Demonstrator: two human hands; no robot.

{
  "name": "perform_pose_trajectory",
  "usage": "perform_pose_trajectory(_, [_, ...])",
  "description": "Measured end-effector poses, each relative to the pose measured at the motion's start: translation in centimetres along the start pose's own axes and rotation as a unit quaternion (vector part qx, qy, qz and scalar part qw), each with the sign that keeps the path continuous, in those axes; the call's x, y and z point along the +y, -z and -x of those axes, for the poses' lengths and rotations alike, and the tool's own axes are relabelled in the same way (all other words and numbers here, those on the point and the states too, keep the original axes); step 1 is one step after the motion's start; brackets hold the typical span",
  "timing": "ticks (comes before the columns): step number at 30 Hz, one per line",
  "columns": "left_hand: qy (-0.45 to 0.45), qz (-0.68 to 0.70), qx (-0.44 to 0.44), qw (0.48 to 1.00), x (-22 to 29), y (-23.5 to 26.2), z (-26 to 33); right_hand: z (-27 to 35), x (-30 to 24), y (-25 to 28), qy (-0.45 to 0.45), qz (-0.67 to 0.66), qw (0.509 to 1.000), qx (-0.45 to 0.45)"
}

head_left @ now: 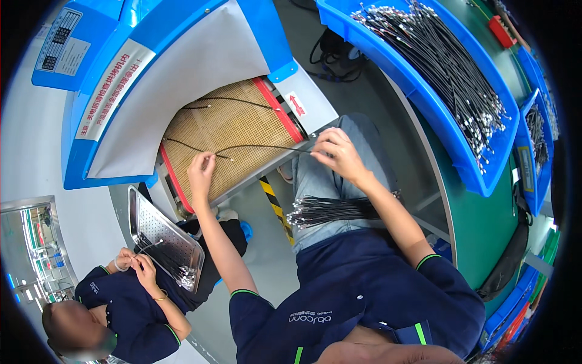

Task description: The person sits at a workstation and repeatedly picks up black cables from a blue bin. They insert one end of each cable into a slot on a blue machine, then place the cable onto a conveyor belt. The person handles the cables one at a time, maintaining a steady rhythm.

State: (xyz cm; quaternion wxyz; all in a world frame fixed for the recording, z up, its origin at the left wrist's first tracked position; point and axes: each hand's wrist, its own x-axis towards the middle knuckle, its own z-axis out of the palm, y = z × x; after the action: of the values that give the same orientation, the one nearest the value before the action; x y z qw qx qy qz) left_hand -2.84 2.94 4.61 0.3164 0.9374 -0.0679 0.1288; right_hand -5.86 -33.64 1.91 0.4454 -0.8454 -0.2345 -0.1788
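Observation:
A thin black cable [260,145] runs between my two hands, bowing slightly upward over the front edge of a tan mesh conveyor belt [242,173]. The fingertips of my left hand [202,173] are pinched on its left end, above the belt. At the right end, my right hand [341,155] grips it between thumb and fingers, over my knees. Close by my left fingertips lies another black cable [182,143] on the mesh. Farther back on the belt rests one more cable [242,102]. Across my lap lies a bundle of black cables [333,209] with shiny ends.
A blue machine [257,30] with a pale curtain [139,115] covers the belt's far side. Right, a blue bin [418,91] full of cables stands on a green table [485,242]. At left, a co-worker [133,303] handles a cable over a perforated metal tray [142,209].

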Motion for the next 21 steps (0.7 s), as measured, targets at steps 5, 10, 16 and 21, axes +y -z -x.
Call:
perform_pose_trajectory(5, [0.019, -0.020, -0.054, 0.998, -2.2, 0.2, -3.4, -0.9, 0.9, -3.0, -0.022, 0.024, 0.999, 0.002])
perform_pose_trajectory(10, [-0.009, -0.018, -0.055, 0.998, -5.2, -0.6, -5.1, -2.3, 0.7, -4.6, -0.047, 0.065, 0.997, -0.013])
perform_pose_trajectory(16, [-0.017, -0.046, -0.045, 0.998, -6.1, -1.1, -6.0, -3.0, 0.5, -4.5, -0.045, 0.074, 0.996, -0.028])
perform_pose_trajectory(21, [-0.024, -0.059, -0.053, 0.997, -6.5, -0.5, -5.9, -1.5, 0.3, -2.1, -0.050, -0.015, 0.999, 0.004])
